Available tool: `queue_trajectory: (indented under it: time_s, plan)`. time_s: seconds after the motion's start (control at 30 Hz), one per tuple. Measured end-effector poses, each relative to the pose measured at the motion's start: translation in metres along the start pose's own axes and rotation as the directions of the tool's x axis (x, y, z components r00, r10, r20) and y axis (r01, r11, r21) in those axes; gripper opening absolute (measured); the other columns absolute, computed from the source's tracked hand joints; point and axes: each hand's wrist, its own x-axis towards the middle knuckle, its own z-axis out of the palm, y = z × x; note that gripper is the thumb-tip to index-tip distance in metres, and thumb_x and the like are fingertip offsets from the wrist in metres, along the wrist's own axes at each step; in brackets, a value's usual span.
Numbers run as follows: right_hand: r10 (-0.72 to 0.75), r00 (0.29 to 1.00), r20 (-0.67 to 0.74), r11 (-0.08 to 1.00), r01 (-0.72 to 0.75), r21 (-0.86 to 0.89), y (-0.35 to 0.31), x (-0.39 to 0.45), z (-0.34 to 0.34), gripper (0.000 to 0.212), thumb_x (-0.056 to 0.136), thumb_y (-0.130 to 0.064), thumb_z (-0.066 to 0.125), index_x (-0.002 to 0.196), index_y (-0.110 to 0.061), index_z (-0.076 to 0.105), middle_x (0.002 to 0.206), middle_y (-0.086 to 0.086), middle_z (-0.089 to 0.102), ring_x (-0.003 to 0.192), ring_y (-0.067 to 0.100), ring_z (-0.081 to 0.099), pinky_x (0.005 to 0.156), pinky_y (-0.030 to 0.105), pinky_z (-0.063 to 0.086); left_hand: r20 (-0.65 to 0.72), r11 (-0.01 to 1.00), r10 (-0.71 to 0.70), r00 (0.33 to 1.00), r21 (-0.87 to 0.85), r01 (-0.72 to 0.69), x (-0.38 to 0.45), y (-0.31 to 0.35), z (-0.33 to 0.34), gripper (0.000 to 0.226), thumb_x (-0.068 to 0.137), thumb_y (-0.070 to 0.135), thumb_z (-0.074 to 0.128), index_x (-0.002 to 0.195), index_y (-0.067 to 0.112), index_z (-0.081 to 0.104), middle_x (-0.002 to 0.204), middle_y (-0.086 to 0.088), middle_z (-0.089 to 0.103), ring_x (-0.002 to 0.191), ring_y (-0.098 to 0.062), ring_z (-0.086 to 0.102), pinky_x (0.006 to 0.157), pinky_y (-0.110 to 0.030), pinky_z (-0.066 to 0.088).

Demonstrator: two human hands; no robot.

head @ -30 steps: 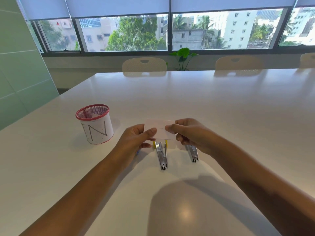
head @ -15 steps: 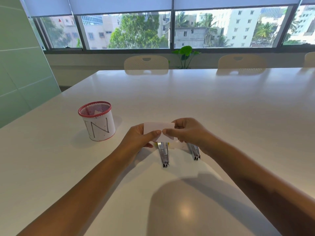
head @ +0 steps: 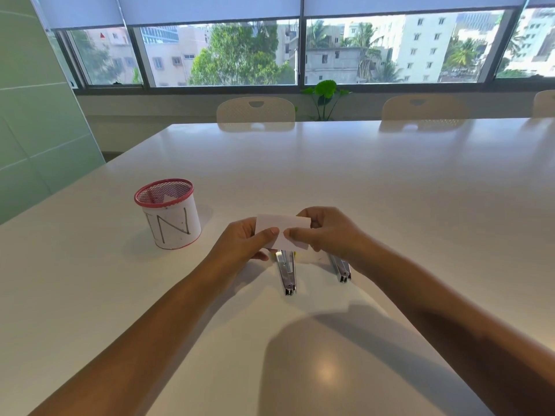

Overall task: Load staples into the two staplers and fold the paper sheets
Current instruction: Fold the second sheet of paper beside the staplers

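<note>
Both hands hold a small white paper sheet (head: 282, 228) just above the counter (head: 390, 181): the left hand (head: 243, 243) pinches its left part, the right hand (head: 327, 231) its right. Two staplers (head: 286, 270) lie near, below them; a red-rimmed cup (head: 168, 213) stands left.

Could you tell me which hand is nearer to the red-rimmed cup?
Left. The left hand holds the paper just right of the cup; the right hand grips the paper's far side, farther away.

cup (head: 169, 216) left of staplers (head: 286, 273), on table (head: 360, 181)
</note>
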Motion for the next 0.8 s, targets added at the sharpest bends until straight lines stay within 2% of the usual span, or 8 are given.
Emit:
queue_trajectory:
  time_s: [0.13,0.2,0.27,0.37,0.43,0.57,0.67,0.8]
  plan:
    - [0.03,1.0,0.004,0.999,-0.03,-0.022,-0.0012,-0.0008,-0.0017,0.013,0.084,-0.016,0.058,0.072,-0.02,0.059,0.06,-0.004,0.053,0.048,0.006,0.042,0.042,0.01,0.032,-0.032,1.0,0.0,0.999,0.008,0.0,0.0001,0.0003,-0.0007,0.016,0.086,0.018,0.057,0.087,0.033,0.062,0.078,0.012,0.071,0.073,-0.007,0.065,0.068,-0.025,0.051]
    - [0.036,0.999,0.005,0.999,-0.036,-0.011,-0.0013,-0.0009,-0.0013,0.008,0.085,-0.018,0.059,0.078,-0.014,0.062,0.062,-0.002,0.054,0.049,0.007,0.042,0.046,0.013,0.033,-0.038,1.0,0.003,0.999,0.005,-0.003,-0.0002,-0.0002,-0.0002,0.016,0.085,0.016,0.06,0.084,0.032,0.063,0.071,0.015,0.072,0.068,-0.001,0.065,0.067,-0.025,0.051]
    - [0.031,1.0,0.001,1.0,-0.031,-0.004,-0.0004,-0.001,-0.0007,0.021,0.084,-0.025,0.063,0.085,-0.005,0.064,0.064,0.0,0.053,0.05,0.008,0.042,0.05,0.017,0.034,-0.044,1.0,0.007,0.999,-0.009,-0.007,-0.0007,-0.0005,0.001,0.014,0.084,0.017,0.061,0.083,0.031,0.063,0.068,0.015,0.071,0.064,0.001,0.064,0.066,-0.025,0.05]
    - [0.029,1.0,-0.009,1.0,-0.029,0.011,0.0017,-0.0002,-0.0016,0.029,0.081,-0.029,0.067,0.062,-0.012,0.053,0.054,-0.001,0.045,0.049,0.01,0.039,0.05,0.021,0.031,-0.075,0.998,-0.001,0.997,-0.07,-0.004,-0.0006,0.0005,0.0021,0.012,0.086,0.02,0.057,0.084,0.031,0.063,0.065,0.016,0.071,0.06,0.001,0.063,0.062,-0.021,0.05]
    - [0.044,0.999,-0.014,0.999,-0.043,0.029,0.0025,0.0015,-0.0023,0.029,0.082,-0.026,0.065,0.058,-0.017,0.052,0.055,0.0,0.044,0.051,0.012,0.038,0.051,0.023,0.029,-0.089,0.994,-0.014,0.996,-0.106,0.004,-0.0005,0.0024,0.0018,0.011,0.087,0.02,0.055,0.084,0.028,0.061,0.063,0.017,0.07,0.058,0.002,0.063,0.057,-0.016,0.05]
    - [0.042,0.999,-0.003,0.999,-0.042,0.02,0.004,0.0025,-0.0015,0.023,0.082,-0.024,0.065,0.065,-0.012,0.056,0.053,-0.002,0.044,0.046,0.007,0.039,0.048,0.019,0.029,-0.09,0.995,-0.016,0.996,-0.101,0.006,-0.0007,0.0029,0.0011,0.012,0.088,0.02,0.054,0.082,0.028,0.061,0.062,0.017,0.07,0.058,0.001,0.063,0.054,-0.013,0.05]
    - [0.024,0.999,0.022,1.0,-0.024,0.016,0.0042,0.0022,0.001,0.02,0.081,-0.026,0.067,0.086,-0.006,0.063,0.059,-0.004,0.052,0.042,0.002,0.04,0.042,0.012,0.031,-0.051,0.996,-0.01,0.999,-0.085,0.006,-0.0004,0.0015,0.0002,0.013,0.088,0.02,0.054,0.085,0.03,0.062,0.065,0.015,0.071,0.061,0.0,0.063,0.057,-0.014,0.05]
    - [0.041,0.999,0.009,0.999,-0.041,0.016,0.0064,0.0034,0.0023,0.018,0.085,-0.024,0.06,0.092,-0.007,0.064,0.062,-0.003,0.052,0.048,0.007,0.043,0.05,0.019,0.032,-0.014,0.995,-0.016,1.0,-0.095,0.015,-0.0003,0.0007,-0.0003,0.016,0.09,0.017,0.051,0.088,0.029,0.062,0.067,0.014,0.071,0.061,0.0,0.063,0.057,-0.015,0.049]
